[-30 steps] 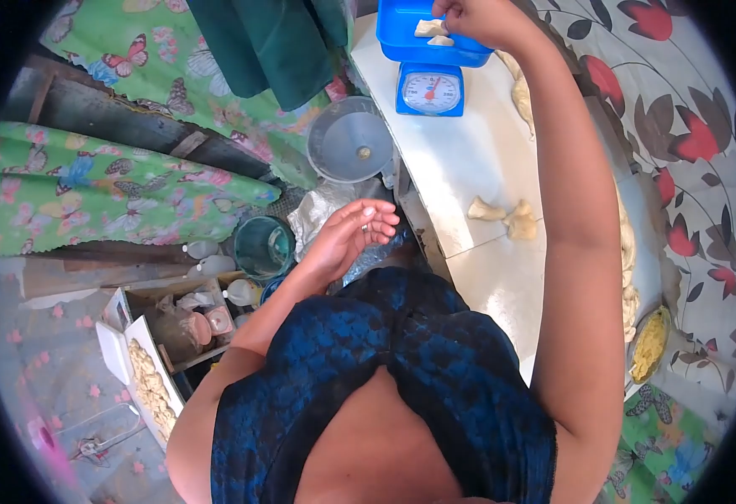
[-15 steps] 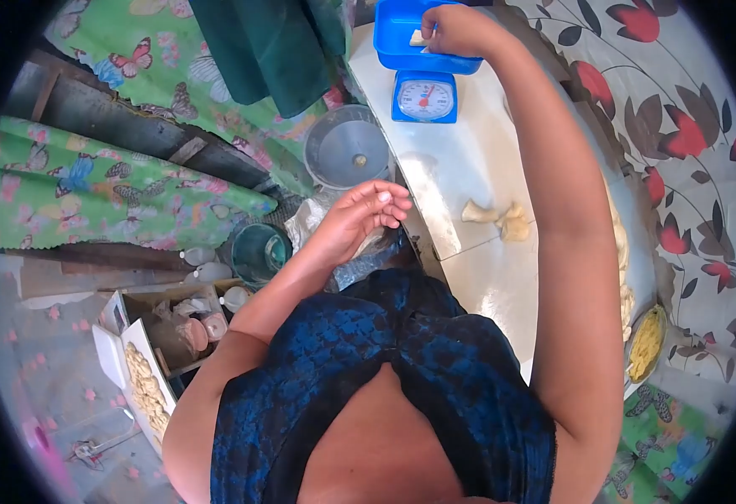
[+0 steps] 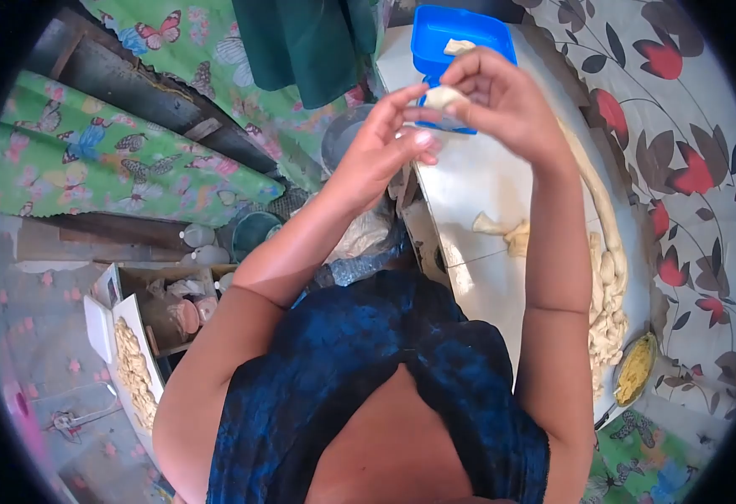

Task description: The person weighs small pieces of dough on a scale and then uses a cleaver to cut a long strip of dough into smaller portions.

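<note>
My right hand (image 3: pixel 502 105) pinches a small pale piece of dough (image 3: pixel 444 98) in front of the scale. Facing it, my left hand (image 3: pixel 389 139) is raised with its fingers apart, the fingertips right by the dough. Behind both hands stands a kitchen scale with a blue tray (image 3: pixel 490 32), its dial mostly hidden by them. Another bit of dough (image 3: pixel 459 47) lies in that tray. Lower on the white table (image 3: pixel 477 189) are a few cut dough pieces (image 3: pixel 515 237), partly covered by my right forearm.
A long dough rope (image 3: pixel 596 197) runs along the table's right side down to a heap of dough (image 3: pixel 607 311). A bowl of yellow shreds (image 3: pixel 635 370) sits at the lower right. At left are a grey basin (image 3: pixel 334 143) and a board of shaped dough (image 3: pixel 135 374).
My right hand has come back from the scale's tray with a piece of dough. My left hand has risen to meet it. The view has shifted slightly.
</note>
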`<state>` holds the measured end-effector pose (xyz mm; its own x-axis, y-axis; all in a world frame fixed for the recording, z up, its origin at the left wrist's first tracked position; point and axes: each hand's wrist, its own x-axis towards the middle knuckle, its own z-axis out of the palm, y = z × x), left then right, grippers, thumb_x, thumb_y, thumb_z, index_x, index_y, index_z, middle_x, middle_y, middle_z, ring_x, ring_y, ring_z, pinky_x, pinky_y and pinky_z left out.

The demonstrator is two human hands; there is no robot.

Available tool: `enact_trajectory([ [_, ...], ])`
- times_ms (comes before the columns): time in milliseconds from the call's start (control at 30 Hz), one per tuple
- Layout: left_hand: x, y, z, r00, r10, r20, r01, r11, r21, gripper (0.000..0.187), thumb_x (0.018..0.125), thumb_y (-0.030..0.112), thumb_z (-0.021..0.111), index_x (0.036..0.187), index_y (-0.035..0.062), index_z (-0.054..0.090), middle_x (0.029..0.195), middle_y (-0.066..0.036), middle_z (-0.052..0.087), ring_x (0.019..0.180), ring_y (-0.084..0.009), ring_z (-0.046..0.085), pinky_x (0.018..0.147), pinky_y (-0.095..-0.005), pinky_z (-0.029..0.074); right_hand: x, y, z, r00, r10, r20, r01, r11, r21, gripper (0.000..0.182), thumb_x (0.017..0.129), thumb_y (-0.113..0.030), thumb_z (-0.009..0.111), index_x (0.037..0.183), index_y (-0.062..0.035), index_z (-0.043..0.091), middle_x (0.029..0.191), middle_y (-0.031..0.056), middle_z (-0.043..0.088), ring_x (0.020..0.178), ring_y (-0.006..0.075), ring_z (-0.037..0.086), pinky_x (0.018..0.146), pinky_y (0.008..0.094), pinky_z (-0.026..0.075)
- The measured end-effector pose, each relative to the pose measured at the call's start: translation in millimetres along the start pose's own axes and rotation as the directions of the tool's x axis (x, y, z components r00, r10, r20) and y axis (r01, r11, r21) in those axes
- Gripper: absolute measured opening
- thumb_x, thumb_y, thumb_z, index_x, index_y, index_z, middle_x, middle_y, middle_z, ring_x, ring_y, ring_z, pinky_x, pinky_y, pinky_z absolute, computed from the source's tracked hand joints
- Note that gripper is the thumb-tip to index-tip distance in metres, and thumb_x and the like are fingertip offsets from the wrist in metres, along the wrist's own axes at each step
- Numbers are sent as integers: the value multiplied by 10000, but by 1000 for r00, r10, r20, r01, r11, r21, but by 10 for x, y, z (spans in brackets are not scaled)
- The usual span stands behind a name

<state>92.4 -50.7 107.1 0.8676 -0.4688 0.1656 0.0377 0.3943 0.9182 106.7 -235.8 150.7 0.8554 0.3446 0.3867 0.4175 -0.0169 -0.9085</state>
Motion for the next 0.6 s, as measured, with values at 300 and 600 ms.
enact_trajectory([
  [300,7,-164,4,994,-57,89,48,994,99,238,841,76,643,1036,-37,567,897,-116,615,763,-152,618,672,-287,534,-601,151,89,975,104,-198,-94,994,55,165,769,-17,644,923,26,602,848,44,601,753,104,584,691,251,490],
  [600,-85,-282,-4,995,-94,19,96,988,-121,110,850,23,589,945,-8,542,841,-92,610,719,-132,609,635,-267,509,-656,190,383,978,-69,-197,28,979,-203,264,745,-69,689,1001,-25,635,897,70,598,868,197,588,787,320,472],
])
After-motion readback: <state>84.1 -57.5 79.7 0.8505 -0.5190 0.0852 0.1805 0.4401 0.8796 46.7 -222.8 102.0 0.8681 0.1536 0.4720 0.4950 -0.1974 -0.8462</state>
